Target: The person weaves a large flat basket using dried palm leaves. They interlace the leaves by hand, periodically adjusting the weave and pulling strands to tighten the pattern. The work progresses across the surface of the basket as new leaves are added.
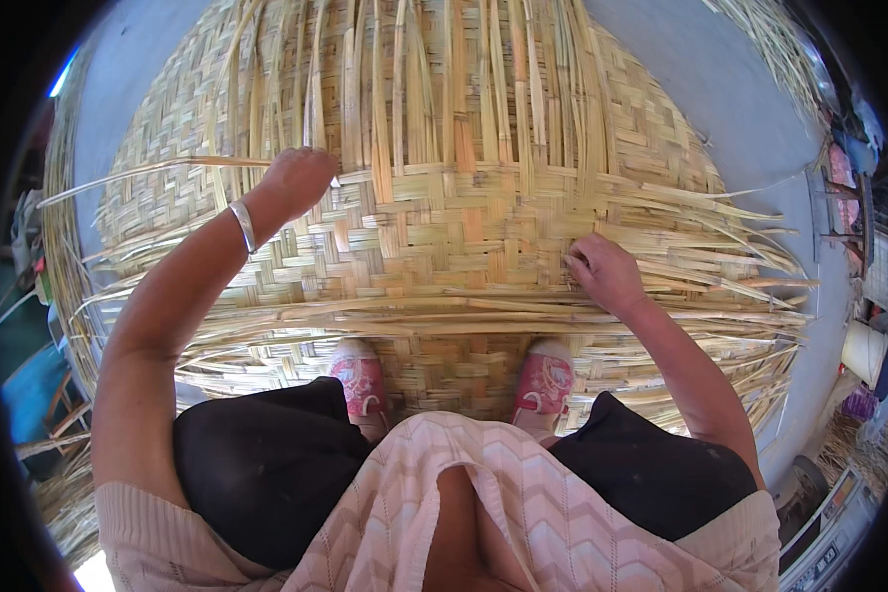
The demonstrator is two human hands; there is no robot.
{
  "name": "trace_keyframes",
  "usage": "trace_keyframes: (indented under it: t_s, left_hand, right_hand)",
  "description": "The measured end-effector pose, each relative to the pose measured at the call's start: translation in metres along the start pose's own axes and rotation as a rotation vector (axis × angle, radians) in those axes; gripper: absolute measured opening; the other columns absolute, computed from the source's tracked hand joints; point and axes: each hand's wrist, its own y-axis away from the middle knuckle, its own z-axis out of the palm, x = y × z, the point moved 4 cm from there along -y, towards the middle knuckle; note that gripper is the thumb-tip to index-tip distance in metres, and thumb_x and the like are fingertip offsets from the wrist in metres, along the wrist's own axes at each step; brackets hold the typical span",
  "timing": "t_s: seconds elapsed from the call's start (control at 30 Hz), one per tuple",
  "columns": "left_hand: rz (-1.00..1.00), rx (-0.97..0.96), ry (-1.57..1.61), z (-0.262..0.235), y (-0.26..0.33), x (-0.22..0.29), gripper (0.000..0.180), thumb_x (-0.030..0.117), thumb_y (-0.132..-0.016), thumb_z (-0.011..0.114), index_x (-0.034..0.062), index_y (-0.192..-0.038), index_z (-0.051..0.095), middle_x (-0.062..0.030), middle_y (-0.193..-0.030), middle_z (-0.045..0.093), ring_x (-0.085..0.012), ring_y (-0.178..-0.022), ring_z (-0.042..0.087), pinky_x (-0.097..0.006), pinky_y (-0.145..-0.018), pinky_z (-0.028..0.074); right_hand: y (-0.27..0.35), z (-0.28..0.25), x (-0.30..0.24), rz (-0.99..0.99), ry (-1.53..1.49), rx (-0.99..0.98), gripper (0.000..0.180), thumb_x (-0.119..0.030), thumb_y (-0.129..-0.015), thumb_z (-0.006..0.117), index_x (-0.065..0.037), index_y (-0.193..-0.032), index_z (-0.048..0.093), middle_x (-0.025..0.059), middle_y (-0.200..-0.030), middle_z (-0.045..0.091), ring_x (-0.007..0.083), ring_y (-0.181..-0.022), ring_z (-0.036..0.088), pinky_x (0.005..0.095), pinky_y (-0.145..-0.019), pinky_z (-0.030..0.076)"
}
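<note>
A large woven mat (434, 247) of flat, straw-coloured reed strips spreads beneath both hands. At the left of its weaving edge, my left hand (304, 181), with a silver bangle on the wrist, is closed in a fist on a reed strip (158, 170). One end of that strip sticks out far to the left. My right hand (610, 274) rests low over the woven part on the right, fingers curled and pinched together. Whatever lies between those fingertips is hidden. Upright loose strips (464, 89) run away from me beyond the woven edge.
Loose crosswise strips (444, 314) lie over the mat just ahead of my pink shoes (361, 383), which stand on the weave. Grey floor (730, 89) borders it. More reeds (775, 49) are at the far right, and a whitish bucket (863, 353) stands at the right.
</note>
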Motion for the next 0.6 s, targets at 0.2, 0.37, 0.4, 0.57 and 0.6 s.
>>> trace_keyframes:
  t_s: [0.2, 0.37, 0.4, 0.57, 0.6]
  left_hand:
    - [0.051, -0.056, 0.12, 0.003, -0.009, -0.013, 0.016, 0.003, -0.084, 0.049, 0.0031, -0.096, 0.061, -0.017, -0.097, 0.065, -0.0345, -0.095, 0.063, -0.044, -0.082, 0.05]
    - [-0.041, -0.016, 0.099, 0.006, -0.011, -0.01, 0.017, 0.001, -0.085, 0.048, 0.0008, -0.098, 0.059, -0.0198, -0.097, 0.065, -0.0359, -0.095, 0.064, -0.043, -0.082, 0.05]
    - [-0.091, 0.007, 0.12, 0.006, -0.012, -0.013, 0.018, 0.0, -0.085, 0.047, 0.0006, -0.1, 0.058, -0.0204, -0.097, 0.065, -0.0364, -0.095, 0.063, -0.044, -0.082, 0.05]
    - [-0.346, 0.08, 0.313, -0.008, -0.023, -0.05, 0.025, -0.002, -0.084, 0.042, 0.0007, -0.105, 0.056, -0.0217, -0.109, 0.063, -0.0385, -0.099, 0.062, -0.048, -0.084, 0.048]
    - [-0.26, 0.177, 0.341, -0.016, -0.024, -0.047, 0.025, -0.003, -0.083, 0.043, 0.0015, -0.104, 0.057, -0.02, -0.107, 0.064, -0.0375, -0.098, 0.062, -0.048, -0.085, 0.048]
  right_hand:
    - [0.001, 0.001, 0.003, -0.034, 0.009, 0.02, 0.013, -0.023, -0.086, 0.06, -0.01, -0.086, 0.062, 0.0091, -0.087, 0.06, 0.0308, -0.084, 0.06, 0.0418, -0.069, 0.049]
    - [0.002, 0.002, 0.006, -0.05, 0.009, 0.027, 0.013, -0.023, -0.086, 0.06, -0.01, -0.088, 0.061, 0.0086, -0.087, 0.06, 0.0309, -0.085, 0.06, 0.0416, -0.07, 0.049]
    - [0.001, 0.003, 0.006, -0.05, 0.009, 0.018, 0.013, -0.023, -0.086, 0.06, -0.01, -0.088, 0.061, 0.0086, -0.087, 0.06, 0.031, -0.085, 0.06, 0.0416, -0.07, 0.049]
    - [0.001, 0.003, 0.009, -0.006, -0.029, 0.012, 0.015, -0.024, -0.087, 0.06, -0.01, -0.091, 0.062, 0.0088, -0.089, 0.061, 0.0315, -0.086, 0.06, 0.0413, -0.071, 0.049]
    - [0.001, 0.002, 0.009, 0.009, -0.053, 0.008, 0.015, -0.024, -0.087, 0.059, -0.01, -0.091, 0.062, 0.0088, -0.089, 0.062, 0.0318, -0.086, 0.06, 0.0412, -0.071, 0.049]
